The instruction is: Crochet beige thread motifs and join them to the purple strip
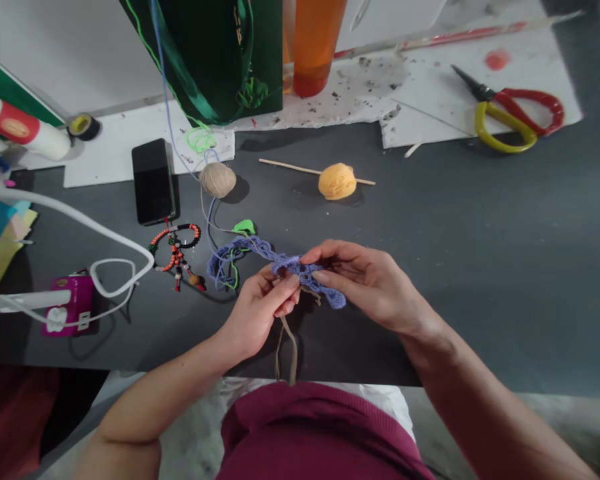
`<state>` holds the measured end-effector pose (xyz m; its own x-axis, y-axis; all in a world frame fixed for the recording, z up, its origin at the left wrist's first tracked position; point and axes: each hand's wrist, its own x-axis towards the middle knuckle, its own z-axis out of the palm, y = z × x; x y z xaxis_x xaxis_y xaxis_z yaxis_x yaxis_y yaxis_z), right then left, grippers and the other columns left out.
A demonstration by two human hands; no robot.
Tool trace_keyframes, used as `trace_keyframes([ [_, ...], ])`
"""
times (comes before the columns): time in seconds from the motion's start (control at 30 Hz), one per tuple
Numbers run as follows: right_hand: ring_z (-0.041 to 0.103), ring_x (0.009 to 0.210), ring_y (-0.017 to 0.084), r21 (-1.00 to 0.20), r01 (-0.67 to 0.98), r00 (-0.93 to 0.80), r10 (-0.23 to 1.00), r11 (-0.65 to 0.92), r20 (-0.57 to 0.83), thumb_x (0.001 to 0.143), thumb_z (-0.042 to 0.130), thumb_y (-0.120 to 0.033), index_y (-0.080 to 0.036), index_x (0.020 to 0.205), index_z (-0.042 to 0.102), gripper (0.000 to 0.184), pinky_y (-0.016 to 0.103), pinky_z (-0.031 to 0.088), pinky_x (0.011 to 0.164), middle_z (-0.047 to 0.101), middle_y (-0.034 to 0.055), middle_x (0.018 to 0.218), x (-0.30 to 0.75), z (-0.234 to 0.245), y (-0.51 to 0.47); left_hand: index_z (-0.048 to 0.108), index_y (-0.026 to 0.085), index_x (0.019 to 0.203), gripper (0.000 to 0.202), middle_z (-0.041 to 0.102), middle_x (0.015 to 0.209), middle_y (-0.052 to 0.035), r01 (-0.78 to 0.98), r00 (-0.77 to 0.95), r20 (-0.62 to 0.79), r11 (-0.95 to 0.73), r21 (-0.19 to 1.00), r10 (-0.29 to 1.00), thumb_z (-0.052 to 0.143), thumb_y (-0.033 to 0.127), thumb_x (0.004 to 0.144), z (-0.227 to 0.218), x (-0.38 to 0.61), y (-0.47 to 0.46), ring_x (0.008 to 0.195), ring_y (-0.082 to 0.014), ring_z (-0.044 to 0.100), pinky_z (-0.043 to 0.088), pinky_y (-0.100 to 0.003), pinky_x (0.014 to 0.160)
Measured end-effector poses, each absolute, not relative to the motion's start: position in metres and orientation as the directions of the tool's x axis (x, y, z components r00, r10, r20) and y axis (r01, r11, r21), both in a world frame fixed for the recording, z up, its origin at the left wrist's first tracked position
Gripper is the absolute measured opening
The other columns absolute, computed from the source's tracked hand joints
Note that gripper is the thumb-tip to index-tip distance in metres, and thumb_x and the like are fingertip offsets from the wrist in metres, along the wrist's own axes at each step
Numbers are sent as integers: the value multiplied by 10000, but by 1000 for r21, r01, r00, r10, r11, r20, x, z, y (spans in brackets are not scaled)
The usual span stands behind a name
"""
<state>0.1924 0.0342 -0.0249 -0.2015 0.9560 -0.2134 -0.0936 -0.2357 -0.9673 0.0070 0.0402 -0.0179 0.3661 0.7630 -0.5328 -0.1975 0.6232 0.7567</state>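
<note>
Both hands grip a strip of blue-purple crochet (335, 298) above the dark table. My left hand (260, 303) pinches it between thumb and fingers, with a beige yarn tail (293, 347) hanging below. My right hand (373, 280) holds the strip farther right, thumb on top and fingers behind. The strip's far part curls on the table to the left, with green yarn (234, 270) among its loops. A small green crocheted piece (245, 227) lies just beyond it. From a beige yarn ball (218, 180), a thin strand runs toward the crochet. Whether a hook is in the fingers I cannot tell.
A yellow yarn ball (337, 181) has a thin stick through or behind it. Scissors (510, 117) lie at the back right. A phone (153, 181), a beaded bracelet (176, 250) and a white cable (80, 212) are at left. A green bag (215, 60) and orange bottle (316, 47) stand behind.
</note>
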Motion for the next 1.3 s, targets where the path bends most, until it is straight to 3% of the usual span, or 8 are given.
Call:
trace_keyframes([
  [0.5,783,960,212,-966,-114,-224,953,-232,-202,907,767,-308,-193,1097,775,222,345,650,876,819,88,1072,192,-28,35,617,170,731,419,536,617,44,-167,348,-523,600,782,778,864,505,776,-19,6,40,543,-74,399,263,-267,529],
  [0.67,778,1016,225,-966,-107,-245,948,-237,-205,891,767,-299,-188,1125,767,259,372,635,943,811,101,1117,191,-24,35,619,167,731,422,528,602,49,-202,331,-520,597,776,788,876,501,760,-20,7,40,530,-69,387,248,-262,522],
  [1.3,779,1039,237,-969,-95,-246,948,-230,-201,847,754,-221,-189,1155,763,309,369,639,936,809,101,1151,192,-25,36,588,170,736,374,571,647,16,-191,356,-563,648,738,746,825,451,807,-18,5,40,561,-86,441,260,-263,547],
])
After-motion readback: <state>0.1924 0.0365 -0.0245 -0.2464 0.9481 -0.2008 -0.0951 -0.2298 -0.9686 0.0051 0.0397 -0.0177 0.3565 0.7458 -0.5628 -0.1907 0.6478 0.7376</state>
